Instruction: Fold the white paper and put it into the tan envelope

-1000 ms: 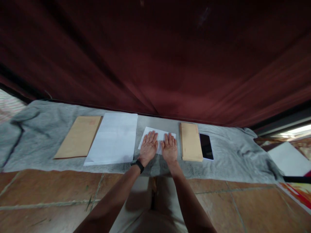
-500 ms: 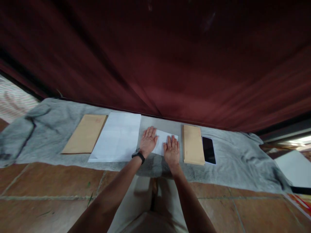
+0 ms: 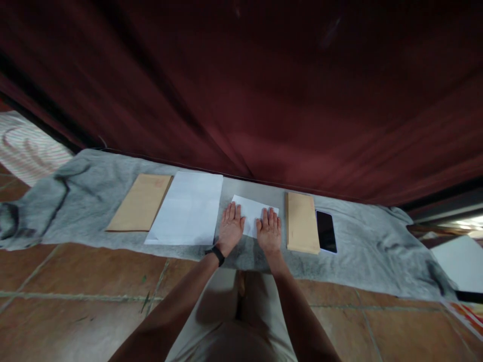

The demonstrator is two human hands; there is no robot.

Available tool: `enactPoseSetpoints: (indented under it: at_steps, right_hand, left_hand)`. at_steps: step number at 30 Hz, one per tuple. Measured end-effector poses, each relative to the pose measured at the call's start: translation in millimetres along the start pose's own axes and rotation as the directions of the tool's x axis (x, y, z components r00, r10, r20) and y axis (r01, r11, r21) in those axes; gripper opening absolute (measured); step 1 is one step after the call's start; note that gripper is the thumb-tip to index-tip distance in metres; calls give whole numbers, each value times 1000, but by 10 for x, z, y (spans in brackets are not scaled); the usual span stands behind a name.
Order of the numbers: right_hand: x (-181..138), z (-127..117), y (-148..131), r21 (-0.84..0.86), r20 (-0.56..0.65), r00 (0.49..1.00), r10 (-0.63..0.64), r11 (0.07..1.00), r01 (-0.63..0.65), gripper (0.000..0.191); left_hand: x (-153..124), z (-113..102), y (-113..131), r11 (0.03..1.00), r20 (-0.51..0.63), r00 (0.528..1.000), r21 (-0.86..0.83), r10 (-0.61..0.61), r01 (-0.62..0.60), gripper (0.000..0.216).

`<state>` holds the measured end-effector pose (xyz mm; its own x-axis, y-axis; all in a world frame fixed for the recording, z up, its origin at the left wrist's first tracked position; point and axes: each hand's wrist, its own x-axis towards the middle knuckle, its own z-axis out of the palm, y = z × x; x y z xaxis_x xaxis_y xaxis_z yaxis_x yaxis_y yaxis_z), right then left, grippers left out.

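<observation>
A small white sheet of paper (image 3: 250, 213), which looks folded, lies slightly askew on the grey cloth. My left hand (image 3: 231, 227) rests flat over its left end, fingers stretched out, a dark band on the wrist. Across the right end my right hand (image 3: 269, 232) lies palm down with fingers extended. Left of my hands is a stack of large white paper (image 3: 186, 208). Beyond that stack sits a pile of large brown envelopes (image 3: 139, 203). Smaller brown envelopes (image 3: 303, 223) are stacked just right of my right hand.
A phone (image 3: 326, 231) lies against the right side of the smaller envelopes. The grey cloth (image 3: 370, 246) covers a long, low surface with creases at both ends. Behind it rises a dark red curtain (image 3: 241, 100). Brown floor tiles (image 3: 94, 271) run along the front.
My left hand has slid down and slightly toward me along the paper, uncovering its upper left corner. My right hand stays nearly in place. The view has shifted a little.
</observation>
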<state>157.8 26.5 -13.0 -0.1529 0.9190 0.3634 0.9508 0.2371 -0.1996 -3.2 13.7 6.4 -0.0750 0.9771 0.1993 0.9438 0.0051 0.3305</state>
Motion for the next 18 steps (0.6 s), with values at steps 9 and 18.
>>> enactPoseSetpoints:
  at_steps: [9, 18]
  right_hand:
    - [10, -42, -8, -14, 26, 999, 18, 1000, -17, 55]
    - [58, -70, 52, 29, 15, 1000, 11, 1000, -11, 51]
  left_hand:
    - [241, -365, -34, 959, 54, 960, -54, -276, 279, 56]
    - [328, -442, -148, 894, 234, 894, -153, -381, 421, 32]
